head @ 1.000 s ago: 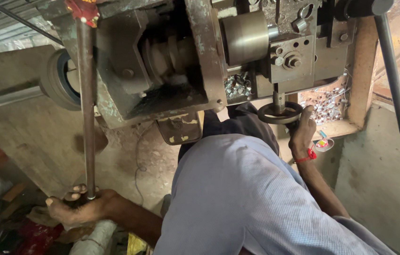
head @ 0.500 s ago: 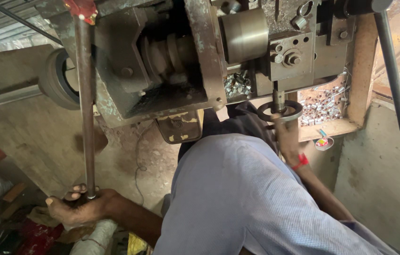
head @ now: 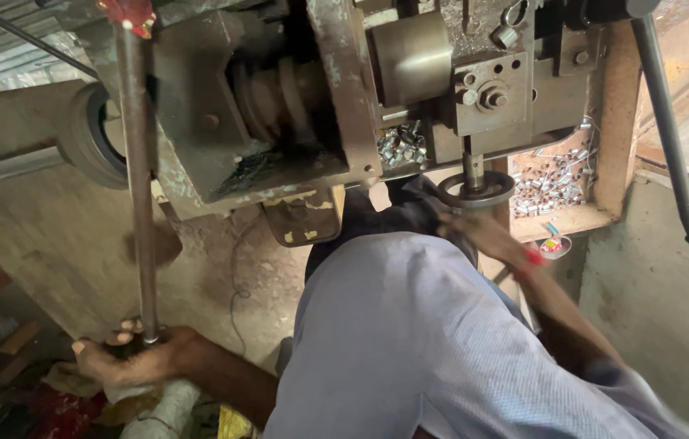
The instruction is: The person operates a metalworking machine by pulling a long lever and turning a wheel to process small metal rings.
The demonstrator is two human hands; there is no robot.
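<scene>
While the left hand gripped the long lever left of the machine, the blurred right hand reached beneath its handwheel, grip unclear.

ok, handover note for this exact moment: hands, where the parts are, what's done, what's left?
Left hand: gripped around the bottom end of the long metal bar that runs up to the machine.
Right hand: blurred, just below the small handwheel under the tool block; contact cannot be told.
Parts: small metal pieces piled in the wooden tray at right, a few more beside the chuck.
Done: a pile of pieces lies in the tray.
Left: bar in hand, handwheel not clearly gripped.
</scene>
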